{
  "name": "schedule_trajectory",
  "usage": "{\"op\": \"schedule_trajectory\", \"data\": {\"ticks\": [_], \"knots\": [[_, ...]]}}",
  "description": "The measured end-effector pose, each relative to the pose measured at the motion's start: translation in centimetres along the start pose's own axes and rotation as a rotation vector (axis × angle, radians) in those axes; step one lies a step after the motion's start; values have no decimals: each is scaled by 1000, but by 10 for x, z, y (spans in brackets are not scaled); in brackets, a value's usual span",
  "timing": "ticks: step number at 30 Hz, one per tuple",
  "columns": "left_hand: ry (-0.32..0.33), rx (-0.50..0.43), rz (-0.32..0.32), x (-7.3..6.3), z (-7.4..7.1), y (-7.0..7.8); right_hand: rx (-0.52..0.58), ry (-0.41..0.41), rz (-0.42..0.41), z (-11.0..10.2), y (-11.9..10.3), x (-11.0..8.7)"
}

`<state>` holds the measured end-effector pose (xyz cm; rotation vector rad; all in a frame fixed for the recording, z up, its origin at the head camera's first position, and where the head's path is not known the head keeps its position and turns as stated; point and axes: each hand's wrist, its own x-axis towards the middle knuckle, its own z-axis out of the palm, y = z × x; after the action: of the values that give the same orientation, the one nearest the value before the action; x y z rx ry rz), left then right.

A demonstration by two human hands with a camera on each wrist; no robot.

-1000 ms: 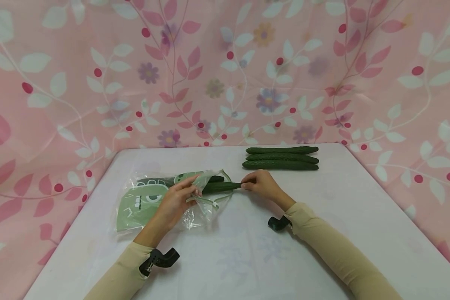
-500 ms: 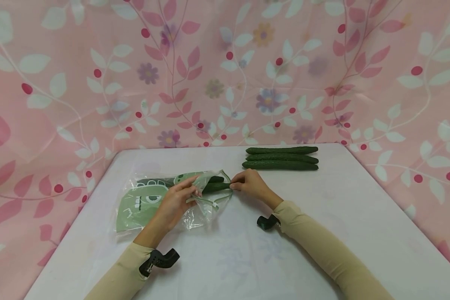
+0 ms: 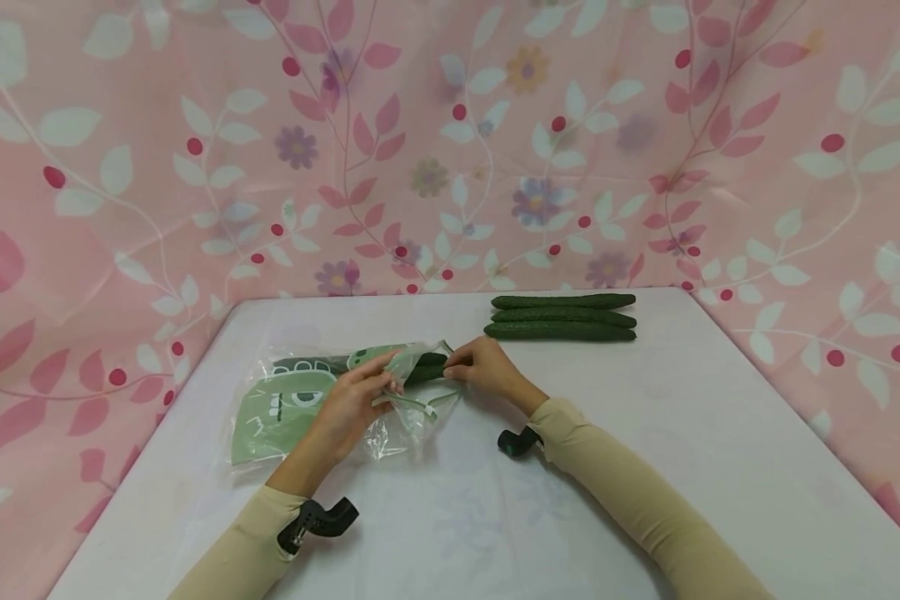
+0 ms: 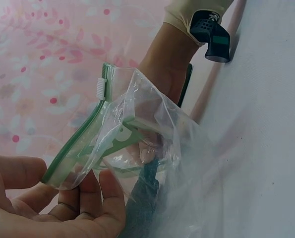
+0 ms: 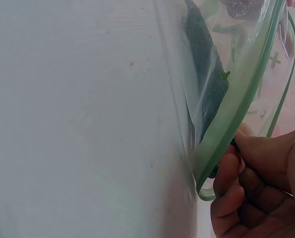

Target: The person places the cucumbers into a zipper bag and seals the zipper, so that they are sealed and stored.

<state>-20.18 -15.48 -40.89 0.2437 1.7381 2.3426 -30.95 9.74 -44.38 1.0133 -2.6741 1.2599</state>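
My left hand [image 3: 351,407] pinches the green-edged rim of a clear zip bag [image 3: 285,429] printed with a green cartoon face. The bag lies on its side with its mouth toward the right. At that mouth my right hand [image 3: 489,367] pinches the tip of a dark green cucumber [image 3: 426,373], most of which is inside. Another dark length shows beside it within the bag. Seen from the left wrist, the white slider [image 4: 101,89] sits on the green zip strip, and the cucumber [image 4: 143,198] looks blurred through the plastic.
Three cucumbers [image 3: 562,317] lie side by side near the back edge of the white-covered table [image 3: 720,467]. A pink floral curtain [image 3: 450,150] hangs behind. Each wrist carries a black camera mount.
My right hand has moved left, pushing the cucumber further into the bag, so less of it sticks out. The left hand and the bag have stayed nearly still.
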Motion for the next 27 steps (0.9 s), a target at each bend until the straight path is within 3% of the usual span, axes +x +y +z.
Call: {"op": "schedule_trajectory", "data": {"ticks": [13, 21, 27], "knots": [[-4, -19, -6, -1, -2, -2, 14, -86, 74, -1, -2, -2], [-1, -11, 8, -1, -2, -1, -9, -30, 30, -24, 4, -20], [-7, -3, 0, -2, -3, 0, -47, 24, 71, -51, 16, -32]]}}
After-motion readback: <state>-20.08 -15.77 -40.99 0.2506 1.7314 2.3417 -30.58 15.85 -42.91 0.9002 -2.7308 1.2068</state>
